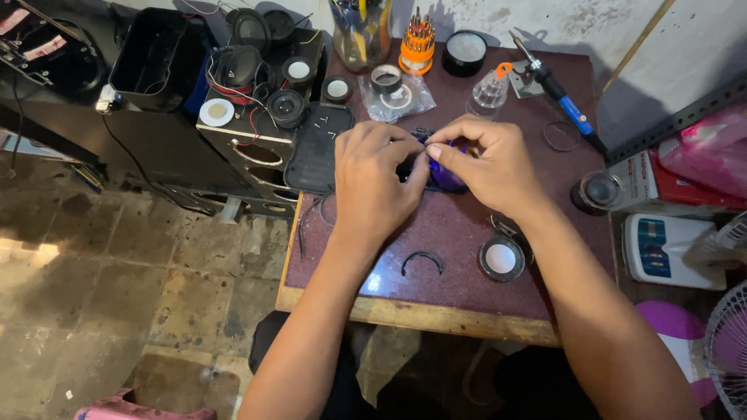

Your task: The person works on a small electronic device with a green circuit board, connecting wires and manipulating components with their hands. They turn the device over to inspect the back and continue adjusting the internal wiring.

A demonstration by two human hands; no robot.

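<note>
Purple gadget [445, 175] between both hands

Clear plastic bag [405, 97] w/ tape rolls is seen at 12 o'clock on the table. Red-and-white box [661, 183] is set at 3 o'clock, pink bag [712, 148] just behind it. White device w/ blue-green label [652, 247] lies at approx. 4 o'clock.

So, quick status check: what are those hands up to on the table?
Both hands, left hand and right hand, closed on small purple device. Held just above maroon table. Black curved piece and round metal part nearby, nothing blocking.
</note>
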